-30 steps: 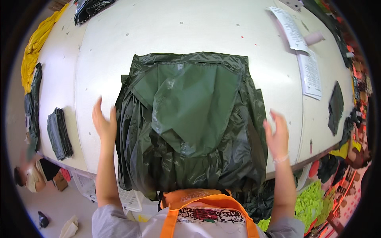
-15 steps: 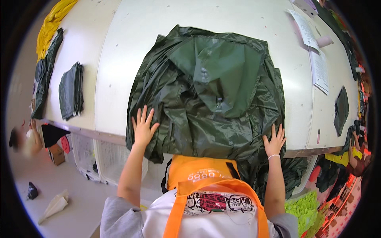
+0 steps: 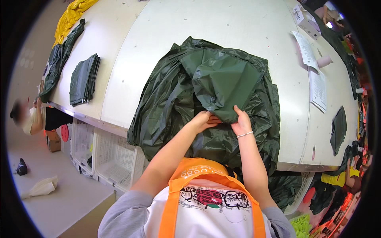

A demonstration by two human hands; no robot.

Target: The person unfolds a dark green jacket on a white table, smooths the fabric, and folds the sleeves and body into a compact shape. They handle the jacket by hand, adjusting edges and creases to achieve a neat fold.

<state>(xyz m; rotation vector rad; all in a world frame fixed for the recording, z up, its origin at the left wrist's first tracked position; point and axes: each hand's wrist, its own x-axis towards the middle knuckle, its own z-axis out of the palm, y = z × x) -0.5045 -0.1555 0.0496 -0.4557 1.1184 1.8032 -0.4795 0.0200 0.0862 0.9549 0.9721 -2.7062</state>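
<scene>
A dark green, shiny raincoat [image 3: 166, 99] lies crumpled in front of me, its near part hanging over the table's front edge. On top of it sits the smoother hood [image 3: 226, 79]. My left hand [image 3: 204, 121] is closed at the hood's near edge, with some fingers tucked under the fabric. To its right, my right hand [image 3: 241, 123] grips the same edge, thumb on top and the other fingers partly hidden. A small gap separates the two hands.
Folded dark green pieces [image 3: 84, 79] are stacked on the white table [image 3: 127, 59] at left, beyond them yellow fabric [image 3: 70, 20]. Printed sheets [image 3: 311, 71], a pink roll [image 3: 324, 61] and a box [image 3: 306, 20] lie right. White crates [image 3: 115, 154] stand below. Another person [image 3: 35, 117] is far left.
Both hands have left the raincoat's sides and come inward to grip the hood's near edge. The hood's lower part is now drawn together between them.
</scene>
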